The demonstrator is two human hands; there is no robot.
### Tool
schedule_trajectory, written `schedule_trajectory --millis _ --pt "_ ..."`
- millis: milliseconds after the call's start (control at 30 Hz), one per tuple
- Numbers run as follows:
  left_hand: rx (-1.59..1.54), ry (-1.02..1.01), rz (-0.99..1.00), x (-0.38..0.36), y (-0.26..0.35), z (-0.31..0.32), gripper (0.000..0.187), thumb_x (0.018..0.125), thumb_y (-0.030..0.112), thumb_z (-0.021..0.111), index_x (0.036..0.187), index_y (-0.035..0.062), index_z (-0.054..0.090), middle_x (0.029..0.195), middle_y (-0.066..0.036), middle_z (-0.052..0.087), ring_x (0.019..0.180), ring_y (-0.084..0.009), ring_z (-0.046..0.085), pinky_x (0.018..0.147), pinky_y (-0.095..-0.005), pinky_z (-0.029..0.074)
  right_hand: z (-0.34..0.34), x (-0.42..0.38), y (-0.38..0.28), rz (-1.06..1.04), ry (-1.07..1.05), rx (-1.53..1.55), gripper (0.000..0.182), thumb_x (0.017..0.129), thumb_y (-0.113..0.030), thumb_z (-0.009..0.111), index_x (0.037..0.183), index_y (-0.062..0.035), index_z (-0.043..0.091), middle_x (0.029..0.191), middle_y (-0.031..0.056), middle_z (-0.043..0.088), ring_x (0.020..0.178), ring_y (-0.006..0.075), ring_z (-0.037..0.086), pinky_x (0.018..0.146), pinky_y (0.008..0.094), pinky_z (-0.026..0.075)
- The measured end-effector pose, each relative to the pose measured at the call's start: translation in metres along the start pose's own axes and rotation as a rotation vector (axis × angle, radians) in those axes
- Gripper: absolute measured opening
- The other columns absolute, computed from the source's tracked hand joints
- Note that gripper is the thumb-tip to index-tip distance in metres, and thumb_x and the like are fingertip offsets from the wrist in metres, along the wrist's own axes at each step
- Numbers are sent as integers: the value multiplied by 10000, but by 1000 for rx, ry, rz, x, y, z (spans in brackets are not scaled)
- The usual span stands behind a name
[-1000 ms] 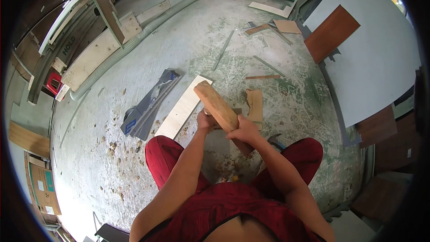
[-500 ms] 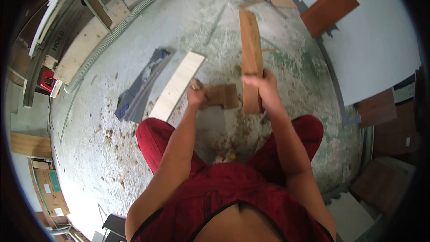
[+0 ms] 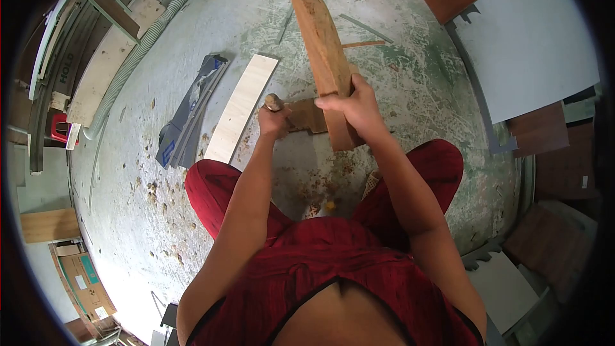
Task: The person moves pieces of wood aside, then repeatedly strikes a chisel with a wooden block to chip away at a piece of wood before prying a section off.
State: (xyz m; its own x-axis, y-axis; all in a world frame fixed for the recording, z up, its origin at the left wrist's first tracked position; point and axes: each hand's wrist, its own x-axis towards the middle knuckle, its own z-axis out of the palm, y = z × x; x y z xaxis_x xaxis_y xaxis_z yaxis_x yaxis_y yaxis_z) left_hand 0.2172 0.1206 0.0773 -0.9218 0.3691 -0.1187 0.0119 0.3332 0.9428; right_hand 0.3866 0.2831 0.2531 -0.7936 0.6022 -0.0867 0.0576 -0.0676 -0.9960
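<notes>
My right hand [image 3: 356, 106] grips a thick reddish-brown wooden block [image 3: 325, 51] near its lower end and holds it raised, its far end tilted away from me. My left hand [image 3: 274, 119] is closed around a small tool with a rounded wooden handle end [image 3: 273, 100], set against a flat brown wood piece [image 3: 308, 116] on the concrete floor [image 3: 256, 19] between my knees. The tool's working end is hidden behind the hand and the block.
A pale plank [image 3: 239, 109] lies on the floor left of my hands, beside a grey-blue bundle [image 3: 189, 112]. A ribbed hose [image 3: 144, 41] and stacked boards [image 3: 96, 70] run along the left. Grey and brown panels [image 3: 532, 38] lie at right. Wood chips litter the floor.
The block in my right hand swung up from low over the flat piece to nearly upright, and now tilts back toward my left hand. My left hand stayed on the tool.
</notes>
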Motion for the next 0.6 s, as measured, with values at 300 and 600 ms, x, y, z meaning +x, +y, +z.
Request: schedule_trajectory --millis 300,600 --pt "-26 -40 6 1 -10 11 289 649 119 730 909 27 644 852 -85 680 771 -172 638 707 -314 492 19 -27 7 -239 -142 -402 633 575 -254 804 1053 -7 472 901 136 623 842 228 621 739 335 476" --pt "65 14 131 -9 -3 6 338 758 241 695 1030 47 638 983 -120 679 923 -243 647 776 -329 491 32 -32 16 -135 -317 -710 700 530 -383 780 1029 -20 450 815 206 617 787 384 617 700 415 474"
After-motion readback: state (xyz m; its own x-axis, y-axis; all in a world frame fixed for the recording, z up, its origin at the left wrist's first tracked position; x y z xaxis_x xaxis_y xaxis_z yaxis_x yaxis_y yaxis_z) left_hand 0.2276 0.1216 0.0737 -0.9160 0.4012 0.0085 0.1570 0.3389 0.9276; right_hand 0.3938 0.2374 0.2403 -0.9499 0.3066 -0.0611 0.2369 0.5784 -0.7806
